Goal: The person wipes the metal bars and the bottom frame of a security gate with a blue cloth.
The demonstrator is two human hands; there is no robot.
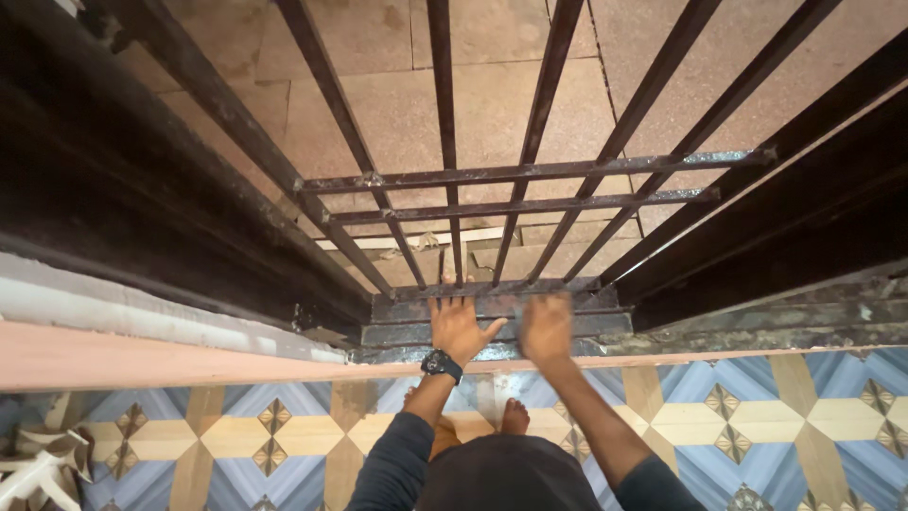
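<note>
Left hand (458,326) splayed flat, right hand (546,328) blurred — grip unclear — on heavy, rigid iron gate (492,308); best taken by its bars.

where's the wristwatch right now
In the head view, the black wristwatch sits on the left wrist just below the left hand, which lies flat on the bottom rail of the metal gate, left of the blurred right hand.

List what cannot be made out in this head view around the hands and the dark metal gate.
- Right hand: motion-blurred on the bottom rail of the dark metal barred gate; whether it holds anything cannot be told.
- Left hand: its palm lies flat against the rail, so it is hidden.
- Pale debris beyond the bars: too small to identify.
- White object: cut off by the left edge.
</note>
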